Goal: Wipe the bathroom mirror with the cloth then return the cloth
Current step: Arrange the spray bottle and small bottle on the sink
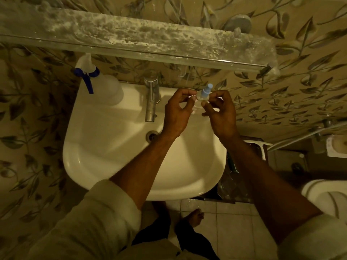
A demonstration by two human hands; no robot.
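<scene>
A small clear spray bottle (pixel 203 94) with a pale blue nozzle is held over the back right of the white washbasin (pixel 105 162). My left hand (pixel 176 113) pinches its left side with the fingertips. My right hand (pixel 221 115) grips its right side, fingers curled around the body. No cloth shows anywhere in the view. The mirror itself is out of view; only a dusty glass shelf (pixel 131 36) runs across the wall above the basin.
A large white spray bottle with a blue trigger (pixel 101 85) stands on the basin's back left corner. A metal tap (pixel 152 98) rises at the back middle, the drain (pixel 152 136) below it. A white toilet (pixel 326 196) is at the right, tiled floor and my foot below.
</scene>
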